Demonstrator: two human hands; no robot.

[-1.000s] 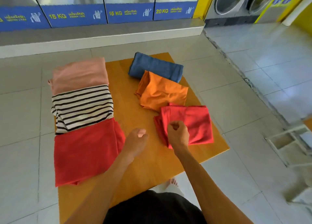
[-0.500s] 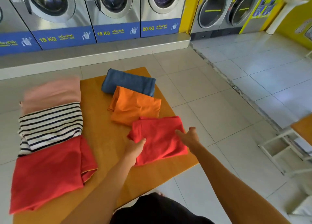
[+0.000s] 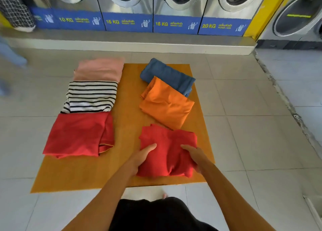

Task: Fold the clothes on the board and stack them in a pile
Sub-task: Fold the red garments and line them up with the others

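A folded red garment (image 3: 168, 149) lies at the near right of the wooden board (image 3: 129, 108). My left hand (image 3: 142, 158) grips its left edge and my right hand (image 3: 196, 156) grips its right edge, thumbs on top. Beyond it lie a folded orange garment (image 3: 165, 103) and a folded blue garment (image 3: 167, 75), each overlapping the one behind. Along the board's left side lie a larger red garment (image 3: 78, 135), a black-and-white striped one (image 3: 91, 96) and a pink one (image 3: 99, 69).
The board rests on a grey tiled floor (image 3: 252, 126). A raised step (image 3: 130, 44) with a row of washing machines (image 3: 127, 7) runs across the back. A chequered bag (image 3: 15, 9) hangs at the far left. My black clothing (image 3: 156, 215) fills the bottom centre.
Both hands were closed fists above the red garment a second ago. They opened and spread to its two sides, and now hold its edges. The camera view has swung and tilted up.
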